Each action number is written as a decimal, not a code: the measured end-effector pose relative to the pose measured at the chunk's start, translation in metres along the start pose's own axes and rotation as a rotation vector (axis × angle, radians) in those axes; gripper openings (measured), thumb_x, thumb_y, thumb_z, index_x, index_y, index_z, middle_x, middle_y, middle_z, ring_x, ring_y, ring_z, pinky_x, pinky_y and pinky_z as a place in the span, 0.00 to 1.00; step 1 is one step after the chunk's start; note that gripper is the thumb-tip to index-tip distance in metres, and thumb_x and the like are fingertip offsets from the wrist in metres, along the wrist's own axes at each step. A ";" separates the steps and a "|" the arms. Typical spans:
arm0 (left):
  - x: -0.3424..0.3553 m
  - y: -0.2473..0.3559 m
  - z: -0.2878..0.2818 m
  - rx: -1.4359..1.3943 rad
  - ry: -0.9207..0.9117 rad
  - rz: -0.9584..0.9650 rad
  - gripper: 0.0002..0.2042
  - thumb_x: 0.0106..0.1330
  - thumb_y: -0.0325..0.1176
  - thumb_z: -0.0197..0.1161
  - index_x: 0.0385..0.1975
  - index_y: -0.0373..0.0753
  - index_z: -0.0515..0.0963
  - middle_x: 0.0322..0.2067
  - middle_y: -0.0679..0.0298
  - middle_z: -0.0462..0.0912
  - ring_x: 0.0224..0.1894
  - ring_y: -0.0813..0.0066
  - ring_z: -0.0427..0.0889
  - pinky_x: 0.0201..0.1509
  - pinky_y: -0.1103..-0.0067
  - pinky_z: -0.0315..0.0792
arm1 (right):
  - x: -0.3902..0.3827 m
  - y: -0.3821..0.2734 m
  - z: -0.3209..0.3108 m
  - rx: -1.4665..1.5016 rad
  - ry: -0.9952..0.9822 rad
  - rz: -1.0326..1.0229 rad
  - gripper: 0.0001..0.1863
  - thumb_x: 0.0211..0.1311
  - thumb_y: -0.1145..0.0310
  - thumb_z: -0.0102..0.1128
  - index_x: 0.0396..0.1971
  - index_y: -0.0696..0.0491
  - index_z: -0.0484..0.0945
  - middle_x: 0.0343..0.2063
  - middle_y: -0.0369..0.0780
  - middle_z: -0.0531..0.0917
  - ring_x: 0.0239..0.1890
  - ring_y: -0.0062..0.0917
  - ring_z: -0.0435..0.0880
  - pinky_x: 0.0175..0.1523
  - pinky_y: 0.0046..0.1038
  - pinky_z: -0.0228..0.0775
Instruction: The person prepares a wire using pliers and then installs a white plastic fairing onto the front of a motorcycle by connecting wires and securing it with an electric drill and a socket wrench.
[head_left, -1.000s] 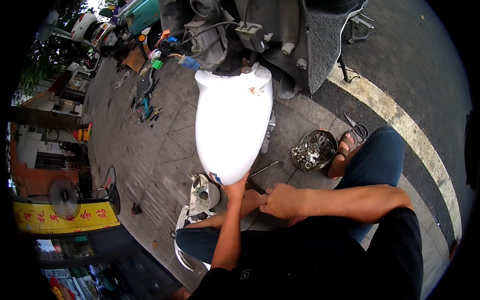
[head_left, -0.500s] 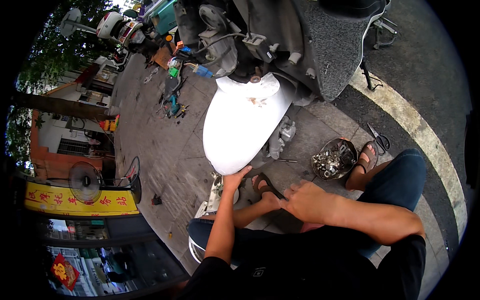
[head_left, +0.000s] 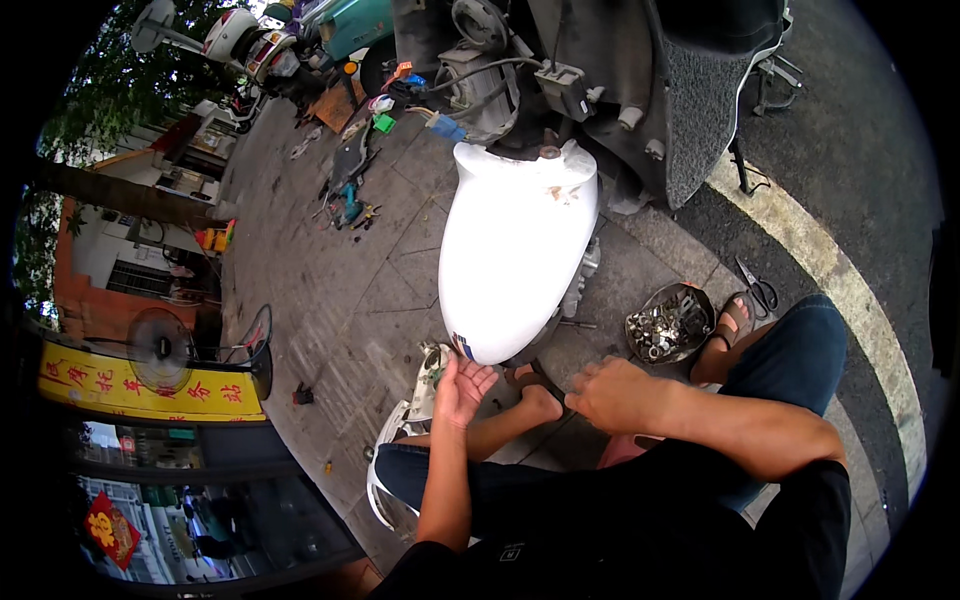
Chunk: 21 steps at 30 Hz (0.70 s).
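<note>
A white, tapered scooter front fender (head_left: 515, 260) sticks out toward me from the dark underside of a scooter (head_left: 600, 70). My left hand (head_left: 464, 390) is at the fender's rounded near end, palm up and fingers extended, holding nothing; whether the fingertips touch it I cannot tell. My right hand (head_left: 612, 397) is closed in front of my lap, to the right of the fender's tip. What it holds, if anything, is hidden. Blue and green wire connectors (head_left: 445, 126) hang left of the fender's far end.
Small metal parts and screws fill a round pan (head_left: 670, 322) by my right foot, with scissors (head_left: 760, 287) beyond it. A teal power tool (head_left: 350, 205) lies on the pavement at the left. White panels (head_left: 430, 385) rest near my left knee; a fan (head_left: 160, 348) stands far left.
My left hand has turned from gripping under the fender's tip to an open palm. The fender's tip has shifted right in view, as the whole view moved slightly. My right hand stays closed.
</note>
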<state>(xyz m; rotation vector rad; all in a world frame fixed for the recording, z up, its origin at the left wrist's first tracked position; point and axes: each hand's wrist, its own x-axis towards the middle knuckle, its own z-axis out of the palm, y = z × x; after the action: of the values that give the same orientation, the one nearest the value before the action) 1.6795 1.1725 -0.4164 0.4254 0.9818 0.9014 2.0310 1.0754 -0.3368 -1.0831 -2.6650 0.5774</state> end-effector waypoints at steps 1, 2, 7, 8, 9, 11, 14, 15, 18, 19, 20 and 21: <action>-0.003 -0.007 0.005 -0.051 -0.005 -0.016 0.16 0.78 0.47 0.55 0.47 0.40 0.79 0.40 0.59 0.88 0.44 0.63 0.87 0.57 0.60 0.80 | 0.000 0.001 0.001 -0.003 -0.041 0.006 0.13 0.67 0.66 0.53 0.41 0.52 0.85 0.39 0.43 0.86 0.46 0.39 0.85 0.49 0.39 0.75; -0.007 -0.013 0.010 -0.108 -0.038 -0.013 0.16 0.78 0.46 0.55 0.47 0.40 0.79 0.39 0.60 0.88 0.44 0.63 0.87 0.57 0.60 0.80 | 0.000 0.002 0.003 0.012 -0.045 0.012 0.13 0.67 0.66 0.53 0.41 0.52 0.85 0.39 0.43 0.86 0.46 0.39 0.85 0.48 0.40 0.76; -0.014 -0.017 0.023 -0.124 -0.041 0.074 0.11 0.77 0.41 0.57 0.47 0.43 0.81 0.39 0.66 0.88 0.44 0.68 0.86 0.57 0.61 0.80 | 0.002 0.006 0.008 0.043 -0.068 0.040 0.13 0.68 0.65 0.52 0.38 0.52 0.86 0.37 0.46 0.86 0.43 0.41 0.87 0.47 0.42 0.77; -0.014 -0.016 0.024 -0.122 -0.040 0.066 0.10 0.77 0.39 0.58 0.48 0.42 0.81 0.39 0.66 0.88 0.43 0.69 0.87 0.57 0.62 0.80 | 0.003 0.007 0.009 0.049 -0.070 0.038 0.12 0.68 0.66 0.52 0.38 0.52 0.86 0.37 0.46 0.87 0.43 0.41 0.87 0.46 0.42 0.78; -0.014 -0.014 0.024 -0.143 -0.065 0.040 0.10 0.77 0.39 0.58 0.47 0.42 0.80 0.39 0.65 0.88 0.43 0.68 0.87 0.57 0.62 0.80 | 0.004 0.008 0.009 0.056 -0.070 0.036 0.12 0.68 0.66 0.52 0.38 0.52 0.86 0.36 0.46 0.87 0.43 0.41 0.87 0.46 0.42 0.78; -0.014 -0.014 0.026 -0.163 -0.088 0.009 0.08 0.77 0.37 0.57 0.46 0.42 0.79 0.38 0.63 0.87 0.42 0.67 0.87 0.56 0.62 0.81 | 0.005 0.009 0.010 0.062 -0.075 0.041 0.12 0.67 0.66 0.52 0.38 0.52 0.86 0.36 0.46 0.87 0.43 0.42 0.87 0.45 0.43 0.78; -0.014 -0.017 0.030 -0.146 -0.012 0.068 0.07 0.77 0.37 0.59 0.46 0.44 0.79 0.38 0.63 0.87 0.42 0.67 0.86 0.55 0.63 0.81 | 0.005 0.011 0.010 0.057 -0.090 0.051 0.12 0.66 0.66 0.53 0.37 0.52 0.86 0.36 0.46 0.87 0.43 0.42 0.88 0.46 0.43 0.78; -0.014 -0.017 0.030 -0.140 -0.005 0.076 0.06 0.77 0.37 0.59 0.45 0.44 0.79 0.38 0.63 0.87 0.42 0.67 0.86 0.55 0.64 0.81 | 0.004 0.011 0.010 0.054 -0.088 0.051 0.12 0.66 0.66 0.53 0.37 0.52 0.86 0.36 0.46 0.87 0.43 0.42 0.88 0.46 0.43 0.78; -0.014 -0.018 0.030 -0.129 0.004 0.102 0.05 0.76 0.36 0.60 0.44 0.44 0.79 0.38 0.63 0.87 0.42 0.68 0.86 0.54 0.64 0.81 | 0.004 0.011 0.009 0.055 -0.094 0.058 0.11 0.66 0.66 0.53 0.36 0.52 0.85 0.36 0.46 0.87 0.43 0.42 0.88 0.46 0.43 0.78; -0.014 -0.018 0.030 -0.126 -0.004 0.109 0.05 0.76 0.36 0.60 0.44 0.44 0.79 0.38 0.64 0.87 0.42 0.68 0.86 0.54 0.65 0.81 | 0.003 0.011 0.009 0.048 -0.074 0.057 0.11 0.66 0.66 0.53 0.36 0.52 0.85 0.37 0.46 0.87 0.43 0.42 0.88 0.46 0.43 0.78; -0.014 -0.019 0.029 -0.124 -0.011 0.117 0.05 0.76 0.36 0.60 0.43 0.44 0.78 0.38 0.64 0.87 0.41 0.67 0.86 0.54 0.65 0.81 | 0.003 0.011 0.008 0.047 -0.087 0.058 0.11 0.67 0.66 0.53 0.36 0.51 0.85 0.37 0.46 0.87 0.43 0.42 0.88 0.46 0.43 0.78; -0.014 -0.019 0.028 -0.116 -0.020 0.125 0.06 0.76 0.37 0.60 0.46 0.44 0.79 0.40 0.64 0.87 0.42 0.68 0.86 0.54 0.64 0.81 | 0.003 0.011 0.008 0.037 -0.078 0.054 0.11 0.67 0.66 0.52 0.36 0.51 0.85 0.37 0.45 0.87 0.43 0.42 0.88 0.46 0.43 0.78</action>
<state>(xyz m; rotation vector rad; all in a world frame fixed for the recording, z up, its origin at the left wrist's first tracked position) 1.7082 1.1524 -0.4073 0.3996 0.8868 1.0595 2.0330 1.0824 -0.3487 -1.1482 -2.6859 0.6902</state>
